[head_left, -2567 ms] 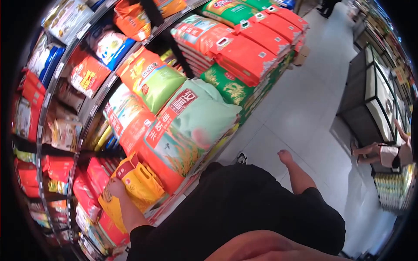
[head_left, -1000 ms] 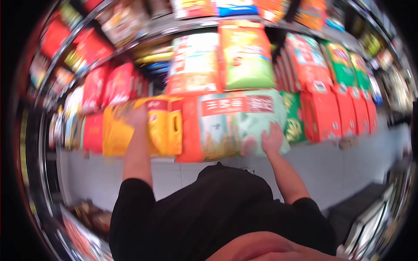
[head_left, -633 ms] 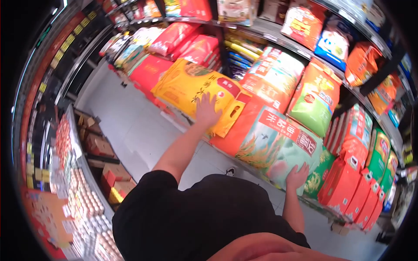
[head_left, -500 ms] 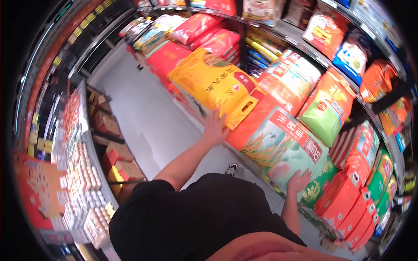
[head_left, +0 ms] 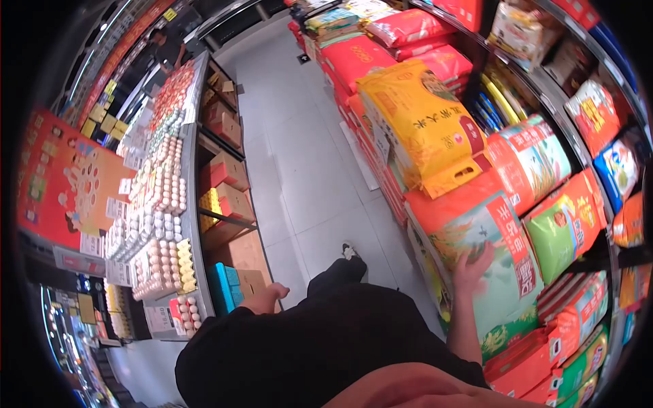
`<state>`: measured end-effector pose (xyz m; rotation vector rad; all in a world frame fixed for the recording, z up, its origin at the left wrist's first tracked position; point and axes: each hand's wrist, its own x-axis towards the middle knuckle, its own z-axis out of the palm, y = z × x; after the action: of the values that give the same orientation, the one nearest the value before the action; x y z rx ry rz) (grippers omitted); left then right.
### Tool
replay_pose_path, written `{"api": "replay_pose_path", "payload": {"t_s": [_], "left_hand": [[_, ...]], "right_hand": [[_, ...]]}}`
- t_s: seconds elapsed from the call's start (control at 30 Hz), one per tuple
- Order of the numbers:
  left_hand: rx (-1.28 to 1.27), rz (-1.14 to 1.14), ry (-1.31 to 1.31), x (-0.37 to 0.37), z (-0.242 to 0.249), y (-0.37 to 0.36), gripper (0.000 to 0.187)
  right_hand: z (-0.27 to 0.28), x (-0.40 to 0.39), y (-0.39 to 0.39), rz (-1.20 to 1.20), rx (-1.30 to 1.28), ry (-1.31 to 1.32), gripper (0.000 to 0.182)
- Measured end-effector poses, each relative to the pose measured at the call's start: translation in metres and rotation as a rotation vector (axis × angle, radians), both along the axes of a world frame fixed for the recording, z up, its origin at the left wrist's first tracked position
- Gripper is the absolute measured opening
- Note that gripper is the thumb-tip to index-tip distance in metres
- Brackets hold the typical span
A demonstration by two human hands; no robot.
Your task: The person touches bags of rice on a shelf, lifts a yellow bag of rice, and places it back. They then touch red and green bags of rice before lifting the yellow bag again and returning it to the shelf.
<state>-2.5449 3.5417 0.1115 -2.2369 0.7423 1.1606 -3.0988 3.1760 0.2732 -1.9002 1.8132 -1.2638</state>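
Note:
My right hand rests with spread fingers on or just over the large green-and-orange rice bag; it grips nothing. Down by my body at the left, my left hand hangs over the floor near the low shelf, its fingers partly hidden and what it may hold too small to tell. A yellow rice bag lies on the stack just beyond the green-and-orange one. Beside them on the right is a green and orange bag.
Egg trays line a long counter at the left, with cardboard boxes on shelves beneath. Grey tiled floor runs between counter and bag stacks. A person is at the far left. Shelves of bags rise at the right.
The view has turned left, so the bags appear further right. My left hand has left the yellow bag and dropped to my side. My right hand has shifted across the green-and-orange bag.

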Motion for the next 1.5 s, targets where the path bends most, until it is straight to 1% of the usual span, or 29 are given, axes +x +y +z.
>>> {"api": "replay_pose_path", "payload": {"t_s": [0.03,0.07,0.13,0.2,0.23,0.33,0.37,0.43,0.47,0.53,0.6,0.67,0.73,0.8,0.83,0.87,0.9,0.93,1.0,1.07,1.13,1.17,1.23,1.27,1.33,1.4,1.43,1.47,1.5], "left_hand": [[-0.019,0.076,0.03,-0.007,-0.004,0.008,0.061],[-0.026,0.062,0.058,-0.015,-0.01,0.011,0.061],[-0.121,0.2,0.135,-0.034,-0.03,0.016,0.058],[-0.233,0.265,0.332,-0.04,-0.048,0.014,0.058],[-0.295,0.29,0.43,-0.031,-0.058,0.006,0.058],[-0.424,0.422,0.376,-0.006,-0.074,-0.01,0.057],[-0.392,0.399,0.297,0.011,-0.065,-0.014,0.052],[-0.444,0.291,0.125,0.051,-0.066,-0.014,0.045],[-0.431,0.147,0.145,0.08,-0.068,-0.014,0.043],[-0.4,-0.143,0.182,0.137,-0.09,-0.008,0.041],[-0.487,-0.052,0.121,0.178,-0.08,-0.015,0.04],[-0.553,0.043,0.076,0.209,-0.083,-0.016,0.039],[-0.611,0.144,0.034,0.238,-0.103,-0.021,0.039],[-0.685,0.294,0.009,0.249,-0.126,-0.026,0.039],[-0.719,0.376,-0.008,0.25,-0.129,-0.027,0.039],[-0.745,0.371,0.019,0.246,-0.131,-0.028,0.038],[-0.772,0.366,0.042,0.238,-0.126,-0.033,0.038],[-0.799,0.362,0.06,0.236,-0.134,-0.035,0.037],[-0.732,0.022,0.057,0.22,-0.154,-0.035,0.035],[-0.56,-0.128,0.245,0.203,-0.147,-0.038,0.032],[-0.72,0.468,0.351,0.184,-0.125,-0.031,0.036],[-0.732,0.604,0.381,0.18,-0.116,-0.033,0.037],[-0.693,0.613,0.456,0.189,-0.101,-0.039,0.039],[-0.693,0.578,0.494,0.198,-0.094,-0.04,0.04],[-0.756,0.515,0.547,0.223,-0.07,-0.046,0.043],[-0.758,0.542,0.465,0.239,-0.057,-0.059,0.046],[-0.506,0.674,0.296,0.256,-0.082,-0.079,0.05],[-0.248,0.807,0.144,0.272,-0.104,-0.1,0.055],[-0.212,0.869,0.088,0.291,-0.08,-0.124,0.055]], "right_hand": [[0.006,0.018,-0.014,0.046,0.012,0.073,0.067],[0.012,0.039,-0.028,0.094,-0.02,0.066,0.066],[0.024,0.08,-0.055,0.168,-0.05,0.09,0.066],[0.032,0.125,-0.079,0.21,-0.086,0.119,0.065],[0.035,0.148,-0.094,0.211,-0.113,0.133,0.065],[0.056,0.21,-0.13,0.212,-0.135,0.157,0.064],[0.065,0.231,-0.141,0.207,-0.129,0.159,0.064],[0.073,0.266,-0.174,0.222,-0.182,0.176,0.062],[0.077,0.28,-0.189,0.228,-0.192,0.19,0.062],[0.093,0.306,-0.206,0.223,-0.173,0.202,0.061],[0.104,0.325,-0.223,0.21,-0.137,0.193,0.058],[0.106,0.329,-0.235,0.185,-0.106,0.208,0.056],[0.109,0.329,-0.249,0.155,-0.094,0.239,0.054],[0.112,0.332,-0.263,0.129,-0.052,0.255,0.052],[0.111,0.332,-0.272,0.122,-0.03,0.262,0.051],[0.11,0.333,-0.284,0.114,-0.078,0.338,0.049],[0.112,0.337,-0.295,0.116,-0.085,0.356,0.048],[0.115,0.343,-0.304,0.12,-0.093,0.369,0.047],[0.119,0.364,-0.327,0.125,-0.102,0.39,0.044],[0.117,0.39,-0.35,0.152,-0.061,0.328,0.043],[0.111,0.415,-0.373,0.198,0.009,0.268,0.043],[0.11,0.428,-0.382,0.235,0.061,0.241,0.044],[0.109,0.468,-0.403,0.333,0.166,0.181,0.044],[0.103,0.485,-0.419,0.367,0.189,0.165,0.045],[0.094,0.523,-0.457,0.514,0.247,0.128,0.046],[0.093,0.565,-0.494,0.656,0.348,-0.003,0.045],[0.103,0.588,-0.511,0.771,0.343,0.043,0.046],[0.114,0.616,-0.525,0.812,0.329,0.078,0.045],[0.11,0.636,-0.553,0.852,0.298,0.102,0.044]]}}
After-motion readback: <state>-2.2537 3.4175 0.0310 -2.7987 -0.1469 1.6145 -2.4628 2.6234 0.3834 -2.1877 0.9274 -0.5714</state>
